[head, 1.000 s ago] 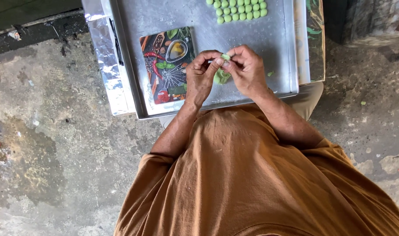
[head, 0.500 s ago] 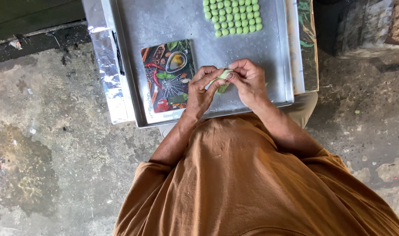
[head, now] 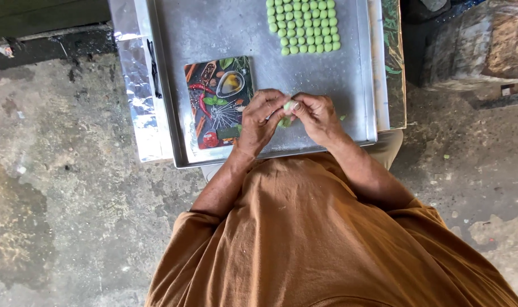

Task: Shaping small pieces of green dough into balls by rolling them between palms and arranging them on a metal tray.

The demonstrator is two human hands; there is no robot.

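Both hands meet over the near part of the metal tray (head: 350, 85), the left hand (head: 259, 122) and right hand (head: 318, 116) pinching one small green dough lump (head: 289, 106) between their fingertips. Neat rows of finished green balls (head: 303, 25) already fill the tray's far end, with a little green dough (head: 284, 121) left under the hands and bare tray between

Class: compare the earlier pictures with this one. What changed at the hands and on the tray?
Little changed. Both hands, left and right, keep pinching the pale green dough piece, turning it slightly between the fingertips. The rows of green balls, the picture board and the tray stayed as they were.
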